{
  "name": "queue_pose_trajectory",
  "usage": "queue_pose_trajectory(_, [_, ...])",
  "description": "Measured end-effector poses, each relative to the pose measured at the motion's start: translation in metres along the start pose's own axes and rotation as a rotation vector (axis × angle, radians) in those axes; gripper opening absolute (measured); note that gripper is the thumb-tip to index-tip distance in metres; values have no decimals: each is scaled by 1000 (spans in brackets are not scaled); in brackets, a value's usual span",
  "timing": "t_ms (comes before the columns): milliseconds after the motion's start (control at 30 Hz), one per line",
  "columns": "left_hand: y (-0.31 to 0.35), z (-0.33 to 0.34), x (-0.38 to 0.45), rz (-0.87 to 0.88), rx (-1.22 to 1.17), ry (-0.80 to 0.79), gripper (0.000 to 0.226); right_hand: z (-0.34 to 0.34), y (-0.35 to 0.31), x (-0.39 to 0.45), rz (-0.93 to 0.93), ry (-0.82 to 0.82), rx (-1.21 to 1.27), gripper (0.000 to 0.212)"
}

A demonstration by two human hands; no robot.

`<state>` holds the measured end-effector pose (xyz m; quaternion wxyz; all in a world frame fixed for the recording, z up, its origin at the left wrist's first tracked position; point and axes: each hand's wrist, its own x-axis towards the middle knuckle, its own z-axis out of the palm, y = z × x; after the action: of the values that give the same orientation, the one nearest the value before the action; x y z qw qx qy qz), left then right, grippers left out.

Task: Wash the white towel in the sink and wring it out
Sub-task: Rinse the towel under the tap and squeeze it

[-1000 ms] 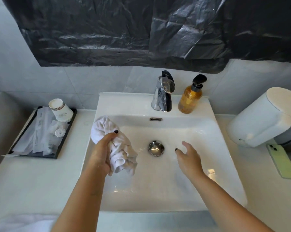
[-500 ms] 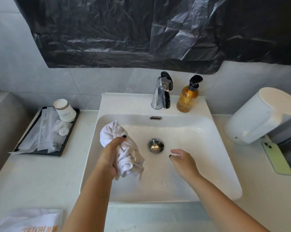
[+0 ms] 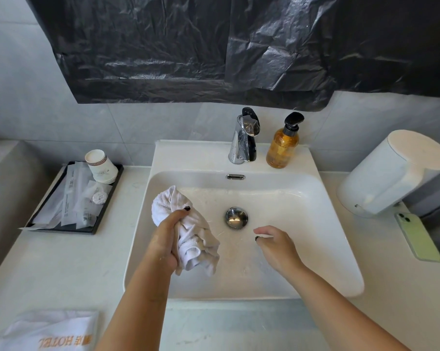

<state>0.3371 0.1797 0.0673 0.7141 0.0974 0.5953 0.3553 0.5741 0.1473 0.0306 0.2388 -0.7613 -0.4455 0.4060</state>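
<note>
- Cloth (image 3: pixel 49 330) with orange "HOTEL" lettering is seen at the near left corner of the counter (image 3: pixel 62 269).
- Towel (image 3: pixel 188 229), white and bunched up, is gripped by the left hand (image 3: pixel 165 239) with fingers curled tight round it, held over the left side of the sink (image 3: pixel 315 198).
- Right hand (image 3: pixel 277 243) is held over the basin near the drain (image 3: pixel 236 217), fingers loosely curled, nothing held.
- Phone (image 3: pixel 418 239), green, is laid flat on the right.
- Tray (image 3: pixel 69 201) with paper cups (image 3: pixel 101 167) is parked left.
- Faucet (image 3: pixel 244 136) and amber soap bottle (image 3: pixel 283 145) are stood at the back rim.
</note>
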Motion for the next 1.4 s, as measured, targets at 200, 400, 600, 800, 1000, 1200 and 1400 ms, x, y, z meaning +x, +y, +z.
queue_pose_trajectory(200, [0,-4,-3,15,-13,5,52,-3,-7,6,-70,2,-17,28])
queue_pose_trajectory(400, [2,-12,3,55,-32,27,46,-22,-32,24,-255,172,42,16])
queue_pose_trajectory(600, [6,1,13,58,-49,-2,47,-66,-109,54,-727,477,0,30])
queue_pose_trajectory(800, [11,44,27,78,-85,-177,38,-79,-163,83,-1093,489,-478,26])
queue_pose_trajectory(1000, [13,95,38,103,-126,-285,25,-95,-184,103,-1316,586,-618,22])
queue_pose_trajectory(1200, [11,135,52,48,-249,-361,30,-78,-141,85,-783,552,222,19])
queue_pose_trajectory(1400, [0,154,62,46,-171,-252,48,-2,-69,72,345,52,835,45])
